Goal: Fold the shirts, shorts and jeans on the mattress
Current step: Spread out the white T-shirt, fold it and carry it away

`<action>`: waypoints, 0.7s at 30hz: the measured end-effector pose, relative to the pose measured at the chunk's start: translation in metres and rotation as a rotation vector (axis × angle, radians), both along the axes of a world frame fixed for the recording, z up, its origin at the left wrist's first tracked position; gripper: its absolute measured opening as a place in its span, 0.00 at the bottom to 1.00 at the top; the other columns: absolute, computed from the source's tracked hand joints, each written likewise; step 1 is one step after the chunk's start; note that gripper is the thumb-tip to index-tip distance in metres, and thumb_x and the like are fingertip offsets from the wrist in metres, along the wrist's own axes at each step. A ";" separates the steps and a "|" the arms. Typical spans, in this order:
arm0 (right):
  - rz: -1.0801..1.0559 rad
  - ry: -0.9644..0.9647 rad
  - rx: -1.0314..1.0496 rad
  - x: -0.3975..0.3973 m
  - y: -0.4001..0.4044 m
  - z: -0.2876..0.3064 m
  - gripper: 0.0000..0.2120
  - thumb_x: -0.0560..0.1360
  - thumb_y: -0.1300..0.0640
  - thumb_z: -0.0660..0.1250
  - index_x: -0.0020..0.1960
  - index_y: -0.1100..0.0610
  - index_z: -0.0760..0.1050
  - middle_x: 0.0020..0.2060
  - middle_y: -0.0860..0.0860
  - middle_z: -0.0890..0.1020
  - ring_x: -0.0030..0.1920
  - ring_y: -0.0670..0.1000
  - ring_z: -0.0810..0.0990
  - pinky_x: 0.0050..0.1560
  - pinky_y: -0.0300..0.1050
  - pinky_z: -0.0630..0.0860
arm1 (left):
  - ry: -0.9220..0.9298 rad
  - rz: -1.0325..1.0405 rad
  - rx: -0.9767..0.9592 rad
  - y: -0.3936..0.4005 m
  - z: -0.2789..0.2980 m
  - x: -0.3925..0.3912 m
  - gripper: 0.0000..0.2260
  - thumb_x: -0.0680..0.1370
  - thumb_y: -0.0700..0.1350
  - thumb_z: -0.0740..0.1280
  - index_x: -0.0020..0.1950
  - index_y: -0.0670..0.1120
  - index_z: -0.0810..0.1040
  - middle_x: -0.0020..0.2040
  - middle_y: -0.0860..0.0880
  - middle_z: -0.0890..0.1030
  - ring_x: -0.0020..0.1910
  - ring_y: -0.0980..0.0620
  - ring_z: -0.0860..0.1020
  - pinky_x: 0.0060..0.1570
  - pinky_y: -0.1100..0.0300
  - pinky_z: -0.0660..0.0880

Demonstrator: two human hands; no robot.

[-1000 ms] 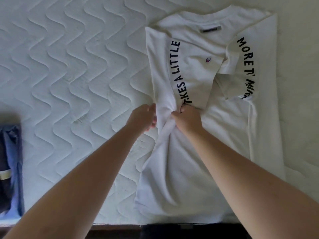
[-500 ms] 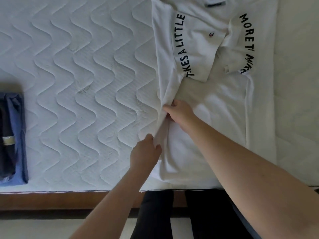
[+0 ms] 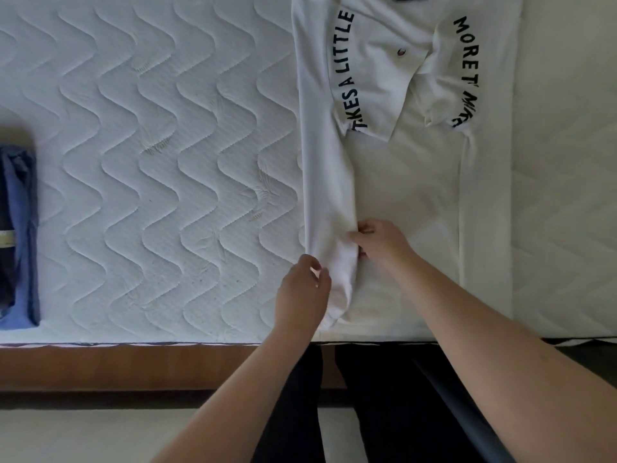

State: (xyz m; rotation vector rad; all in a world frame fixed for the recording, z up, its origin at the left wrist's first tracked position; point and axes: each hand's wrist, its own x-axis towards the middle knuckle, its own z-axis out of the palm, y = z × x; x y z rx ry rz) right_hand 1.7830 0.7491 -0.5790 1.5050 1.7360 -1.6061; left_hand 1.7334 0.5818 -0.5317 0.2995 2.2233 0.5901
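Note:
A white T-shirt (image 3: 410, 182) with black curved lettering lies on the quilted white mattress (image 3: 150, 162), its sides and sleeves folded inward. My left hand (image 3: 302, 294) pinches the outer edge of the folded left strip near the hem. My right hand (image 3: 379, 240) pinches the inner edge of that same strip, a little farther up. The shirt's hem lies at the mattress's near edge.
A folded blue and dark garment (image 3: 16, 235) lies at the mattress's left edge. A wooden bed frame (image 3: 133, 365) runs along the near side, with pale floor below. My dark-trousered legs (image 3: 350, 402) stand against the frame.
Both hands have slid along the left fold toward the hem, straightening the bunched strip. My view has shifted toward the near mattress edge, so the collar is now cut off at the top.

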 end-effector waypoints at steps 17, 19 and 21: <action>-0.058 0.023 -0.437 0.083 -0.070 0.008 0.07 0.75 0.61 0.71 0.53 0.58 0.80 0.41 0.52 0.85 0.35 0.45 0.84 0.33 0.38 0.79 | -0.259 0.157 -0.064 -0.027 -0.048 -0.001 0.08 0.80 0.53 0.63 0.54 0.49 0.73 0.45 0.51 0.80 0.43 0.47 0.81 0.48 0.49 0.80; 0.075 -0.007 -0.325 0.090 -0.063 0.008 0.09 0.76 0.53 0.72 0.55 0.54 0.81 0.40 0.50 0.85 0.34 0.47 0.83 0.32 0.37 0.78 | -0.240 0.184 -0.041 -0.029 -0.046 0.005 0.09 0.81 0.53 0.63 0.55 0.49 0.73 0.46 0.49 0.81 0.38 0.48 0.82 0.43 0.51 0.81; 0.174 -0.027 -0.210 0.095 -0.057 0.008 0.09 0.75 0.50 0.72 0.53 0.51 0.81 0.41 0.51 0.85 0.35 0.49 0.83 0.32 0.36 0.77 | -0.274 0.165 -0.044 -0.030 -0.043 0.011 0.11 0.81 0.56 0.62 0.56 0.49 0.74 0.45 0.49 0.82 0.34 0.51 0.83 0.34 0.59 0.80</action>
